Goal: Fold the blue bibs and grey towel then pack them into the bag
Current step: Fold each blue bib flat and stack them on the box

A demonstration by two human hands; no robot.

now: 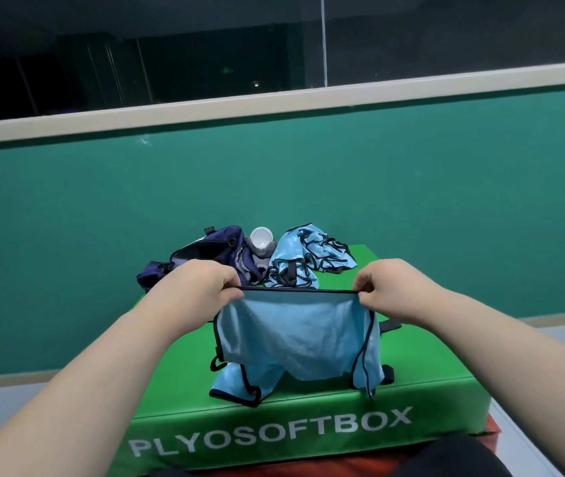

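Head view: the left hand (205,283) pinches one top corner of the blue bib (295,333) and the right hand (390,286) the other, stretching it over the green box (429,373). The slick fabric may slip from either pinch, skewing the fold.

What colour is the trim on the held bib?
Black piping around a light blue bib; the head view shows it along the top edge.

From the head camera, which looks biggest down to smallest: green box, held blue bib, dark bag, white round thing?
1. green box
2. held blue bib
3. dark bag
4. white round thing
The bib is nearer the camera, so bib versus bag is unsure.
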